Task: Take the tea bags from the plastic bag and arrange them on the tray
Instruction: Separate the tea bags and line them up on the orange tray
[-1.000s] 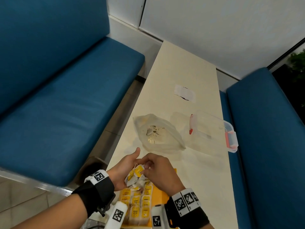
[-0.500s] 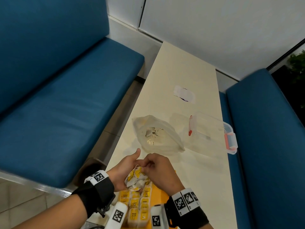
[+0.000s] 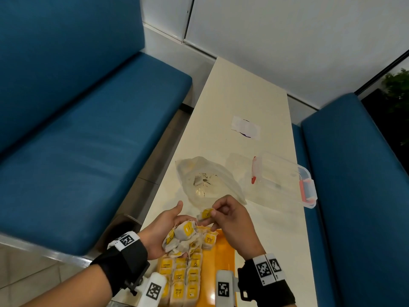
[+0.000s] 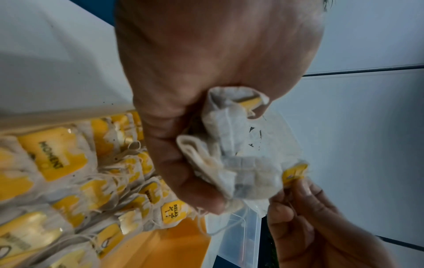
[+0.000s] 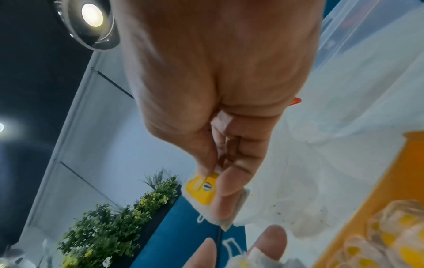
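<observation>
Head view, nearest first: the orange tray [image 3: 223, 258] lies at six o'clock on the cream table [image 3: 241, 103], with rows of yellow-tagged tea bags [image 3: 180, 276] laid flat over its left part. Just above the tray, the left hand [image 3: 164, 229] is cupped palm-up, its fingers curled loosely round a bunch of tea bags [image 3: 182, 239] heaped in the palm; the left wrist view shows the same crumpled bunch [image 4: 231, 159] pressed between palm and fingers. At one o'clock from that hand, almost touching it, the right hand [image 3: 230, 220] pinches a single tea bag [image 3: 204, 214] by its yellow tag between thumb and forefinger, the other fingers folded in; the right wrist view confirms the pinch on that single bag [image 5: 204, 188]. Farther up the table, at twelve o'clock from the hands, the plastic bag [image 3: 208, 182] lies slack with a few bits left inside. At two o'clock sits a clear lidded box with red clasps [image 3: 285, 180], and beyond it a white paper slip [image 3: 245, 128].
</observation>
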Demonstrator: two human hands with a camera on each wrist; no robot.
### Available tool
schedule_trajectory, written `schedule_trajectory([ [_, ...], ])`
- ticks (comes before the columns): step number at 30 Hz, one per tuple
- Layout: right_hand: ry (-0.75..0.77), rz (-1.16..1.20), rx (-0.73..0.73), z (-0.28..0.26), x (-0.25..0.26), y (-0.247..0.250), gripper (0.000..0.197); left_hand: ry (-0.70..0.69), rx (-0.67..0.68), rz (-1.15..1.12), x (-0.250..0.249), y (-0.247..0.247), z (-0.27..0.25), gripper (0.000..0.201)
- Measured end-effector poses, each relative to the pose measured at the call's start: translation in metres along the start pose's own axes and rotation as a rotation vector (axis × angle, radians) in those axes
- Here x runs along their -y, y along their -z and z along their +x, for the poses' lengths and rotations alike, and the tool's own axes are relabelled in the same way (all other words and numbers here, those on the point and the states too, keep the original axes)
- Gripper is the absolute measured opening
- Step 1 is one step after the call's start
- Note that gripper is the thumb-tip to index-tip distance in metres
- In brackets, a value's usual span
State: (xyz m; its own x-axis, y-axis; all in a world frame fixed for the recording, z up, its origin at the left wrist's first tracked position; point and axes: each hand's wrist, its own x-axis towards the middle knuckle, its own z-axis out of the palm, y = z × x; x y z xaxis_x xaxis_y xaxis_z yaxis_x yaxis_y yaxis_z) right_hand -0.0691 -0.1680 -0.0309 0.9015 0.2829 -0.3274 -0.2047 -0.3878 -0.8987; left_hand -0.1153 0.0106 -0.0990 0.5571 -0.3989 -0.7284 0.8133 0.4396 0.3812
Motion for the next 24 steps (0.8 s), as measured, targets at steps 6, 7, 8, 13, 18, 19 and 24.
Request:
schedule_trajectory([
  [6,-0.075,0.0,-0.047,-0.007,-0.015,0.013,0.006,-0.006,0.005,0.022,0.001,0.005,0.001,0.08],
  [7,-0.092,-0.008,-0.052,-0.009,-0.017,0.015,0.005,-0.007,0.009,0.028,0.002,0.006,0.002,0.08],
  [8,-0.108,-0.022,-0.059,-0.012,-0.021,0.018,0.004,-0.012,0.015,0.026,0.002,0.006,0.002,0.08],
  [13,-0.209,-0.111,-0.083,-0.022,-0.049,0.023,0.005,-0.015,-0.005,0.029,0.003,0.006,0.004,0.08],
  [18,-0.339,-0.238,-0.048,-0.023,-0.085,0.005,0.012,-0.009,-0.006,0.052,0.002,0.006,0.004,0.079],
  [19,-0.37,-0.276,-0.052,-0.021,-0.092,0.002,0.013,-0.011,-0.006,0.057,0.003,0.006,0.004,0.079],
  [24,-0.469,-0.367,-0.063,-0.009,-0.113,-0.01,0.012,-0.022,-0.007,0.063,0.004,0.007,0.004,0.079],
])
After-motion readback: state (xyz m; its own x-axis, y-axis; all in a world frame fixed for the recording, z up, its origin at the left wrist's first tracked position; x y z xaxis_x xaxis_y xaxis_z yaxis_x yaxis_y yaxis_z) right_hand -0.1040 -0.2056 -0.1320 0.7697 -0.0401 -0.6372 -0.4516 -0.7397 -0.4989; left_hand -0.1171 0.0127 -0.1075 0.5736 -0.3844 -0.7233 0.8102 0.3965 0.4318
